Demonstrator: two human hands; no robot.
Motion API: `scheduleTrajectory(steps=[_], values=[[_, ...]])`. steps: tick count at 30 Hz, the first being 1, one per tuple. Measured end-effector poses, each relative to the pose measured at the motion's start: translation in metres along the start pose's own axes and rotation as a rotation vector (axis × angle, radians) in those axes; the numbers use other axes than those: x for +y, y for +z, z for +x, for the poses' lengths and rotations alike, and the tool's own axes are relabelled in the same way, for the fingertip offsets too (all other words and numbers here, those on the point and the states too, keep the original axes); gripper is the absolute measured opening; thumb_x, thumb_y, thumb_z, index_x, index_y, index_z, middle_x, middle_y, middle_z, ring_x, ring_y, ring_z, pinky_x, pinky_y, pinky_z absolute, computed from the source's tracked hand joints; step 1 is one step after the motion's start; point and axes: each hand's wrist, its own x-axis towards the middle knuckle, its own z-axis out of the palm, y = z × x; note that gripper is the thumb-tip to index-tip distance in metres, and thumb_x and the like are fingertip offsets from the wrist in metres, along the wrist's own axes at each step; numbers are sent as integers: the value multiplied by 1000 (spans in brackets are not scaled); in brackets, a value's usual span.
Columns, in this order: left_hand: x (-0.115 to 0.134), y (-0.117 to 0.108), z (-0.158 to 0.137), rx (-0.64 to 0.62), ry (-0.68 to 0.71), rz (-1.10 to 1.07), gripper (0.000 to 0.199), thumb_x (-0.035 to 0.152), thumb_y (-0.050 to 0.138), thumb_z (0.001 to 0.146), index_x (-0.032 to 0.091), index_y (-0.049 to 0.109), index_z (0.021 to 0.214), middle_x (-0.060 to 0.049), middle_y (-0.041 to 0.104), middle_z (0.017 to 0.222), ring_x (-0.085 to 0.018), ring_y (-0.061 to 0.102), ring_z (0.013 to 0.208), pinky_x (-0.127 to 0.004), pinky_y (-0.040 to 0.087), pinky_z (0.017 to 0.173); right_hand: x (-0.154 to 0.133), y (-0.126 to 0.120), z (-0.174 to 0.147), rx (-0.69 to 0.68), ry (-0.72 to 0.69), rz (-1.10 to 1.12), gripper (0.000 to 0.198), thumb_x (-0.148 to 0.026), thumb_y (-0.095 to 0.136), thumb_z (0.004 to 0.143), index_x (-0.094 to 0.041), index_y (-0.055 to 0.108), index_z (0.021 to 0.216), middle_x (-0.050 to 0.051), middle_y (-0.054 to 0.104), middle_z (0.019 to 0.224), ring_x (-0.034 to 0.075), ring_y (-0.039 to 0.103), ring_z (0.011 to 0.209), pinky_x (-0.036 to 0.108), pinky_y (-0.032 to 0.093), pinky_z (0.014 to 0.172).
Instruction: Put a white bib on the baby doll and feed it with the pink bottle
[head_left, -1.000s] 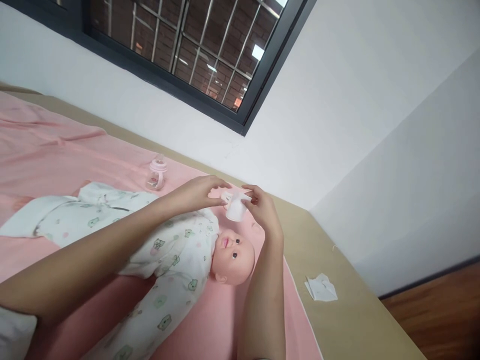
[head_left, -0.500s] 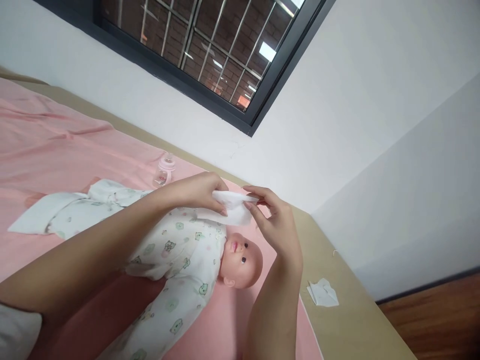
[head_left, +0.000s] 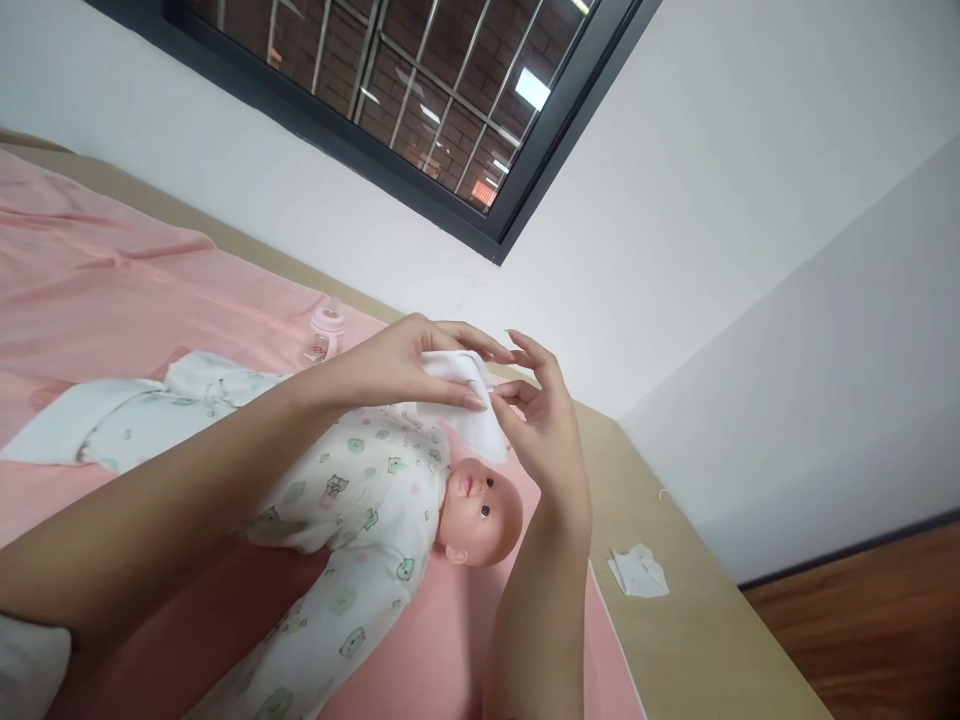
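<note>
Over the doll's chest and head, my left hand [head_left: 431, 365] grips a folded white tissue [head_left: 480, 430] between thumb and fingers. My right hand [head_left: 541, 420] is at the tissue's right edge, thumb and a finger pinched on it, while its other fingers are raised and bent. Below the hands lies a baby doll [head_left: 484, 510] on its back, head to the right, in a white suit with green animal prints. One loose flap of the tissue hangs just above the doll's face.
A pink sheet [head_left: 97, 290] covers much of the tan bed surface [head_left: 697, 640]. Behind the doll stands a baby bottle [head_left: 324, 332] with a pink collar. Another crumpled white tissue [head_left: 639, 571] lies at the right. A white wall with a dark-framed window [head_left: 495, 240] rises behind.
My left fingers have stretched out over the top of the tissue, and the tissue is more folded, with a flap hanging lower. My right hand's upper fingers have lifted away from it.
</note>
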Motion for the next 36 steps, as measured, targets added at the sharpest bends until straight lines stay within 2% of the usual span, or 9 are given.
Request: scheduleTrajectory(steps=[2, 7, 9, 12, 17, 22, 25, 31, 36], values=[[0, 3, 0, 32, 1, -4, 28, 45, 79, 76, 21, 80, 88, -5, 73, 118, -27, 63, 117, -36, 51, 97, -3, 3, -1, -32, 0, 22, 62, -41, 66, 92, -39, 41, 148, 6, 58, 136, 14, 67, 87, 31, 62, 78], [-2, 4, -1, 152, -99, -24, 33, 47, 79, 76, 16, 75, 87, -4, 73, 86, -20, 66, 83, -27, 49, 68, -1, 1, 0, -42, 22, 50, 63, -40, 67, 90, -38, 42, 148, 6, 55, 140, 14, 66, 90, 31, 61, 82], [-4, 4, 0, 123, -145, 6, 31, 46, 78, 75, 16, 70, 78, -1, 66, 73, -15, 60, 70, -25, 44, 60, 7, -5, 2, -5, 42, 73, 63, -40, 70, 88, -37, 45, 145, 6, 56, 140, 14, 67, 91, 32, 60, 85], [-12, 8, 2, -38, -273, 81, 29, 43, 75, 74, 16, 63, 70, 2, 54, 63, -12, 49, 58, -24, 35, 52, 31, -20, 8, 52, 118, 109, 60, -39, 74, 84, -34, 51, 140, 6, 60, 135, 13, 67, 89, 33, 59, 88], [-26, 28, 6, -234, -379, 322, 24, 34, 65, 72, 18, 50, 61, 2, 51, 60, -14, 48, 59, -26, 31, 52, 104, -29, 12, 133, 333, 238, 51, -40, 77, 78, -25, 64, 125, 7, 69, 118, 16, 67, 92, 37, 56, 94], [-31, 45, 5, -413, -408, 366, 20, 32, 63, 71, 19, 49, 63, 1, 54, 63, -16, 52, 61, -27, 32, 53, 191, -3, -15, 132, 565, 605, 54, -34, 86, 63, -23, 68, 113, 5, 73, 110, 19, 69, 100, 37, 54, 102], [-36, 52, 3, -459, -408, 361, 19, 31, 62, 72, 20, 49, 64, 1, 56, 64, -18, 54, 61, -28, 33, 53, 227, 10, -34, 189, 700, 742, 56, -28, 90, 56, -21, 68, 106, 5, 75, 103, 19, 72, 98, 38, 54, 103], [-41, 61, 2, -528, -381, 408, 24, 28, 62, 73, 20, 43, 62, 2, 46, 58, -15, 44, 56, -30, 28, 53, 248, 11, -42, 276, 717, 808, 56, -25, 89, 57, -21, 66, 108, 5, 76, 104, 20, 73, 104, 38, 55, 106], [-37, 66, 1, -530, -384, 507, 25, 29, 63, 76, 20, 44, 61, 1, 49, 57, -17, 45, 56, -31, 28, 55, 248, 11, -40, 269, 716, 803, 55, -26, 88, 59, -19, 66, 109, 7, 77, 103, 20, 74, 101, 37, 55, 107]])
